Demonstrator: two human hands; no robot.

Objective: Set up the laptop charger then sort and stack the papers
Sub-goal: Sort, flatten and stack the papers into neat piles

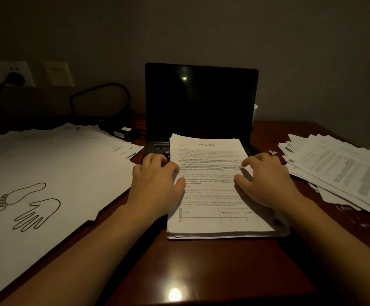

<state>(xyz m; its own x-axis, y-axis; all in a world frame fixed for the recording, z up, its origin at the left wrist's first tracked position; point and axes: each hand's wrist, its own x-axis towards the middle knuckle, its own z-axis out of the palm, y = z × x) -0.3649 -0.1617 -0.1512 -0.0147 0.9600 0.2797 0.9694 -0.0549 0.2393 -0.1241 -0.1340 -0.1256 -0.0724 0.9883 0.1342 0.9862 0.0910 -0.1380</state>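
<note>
Both hands were down on the printed stack (pixel 212 221), which lay on the desk (pixel 201 272) with its far end up on the laptop (pixel 199 102) keyboard. Right hand (pixel 265 182): arched fingertips and thumb pressing the top sheet, nothing pinched. Left hand (pixel 155 186): thumb on the page, fingers curled at the left edge. Whether they gripped it, I couldn't tell. The charger brick (pixel 123 132) sat left of the laptop, with a plug in the wall socket (pixel 7 72). My worry was that the stack bridged the keyboard's edge, so a sideways shove could fan the sheets or slide them into the loose pile (pixel 338 168) on the right.
</note>
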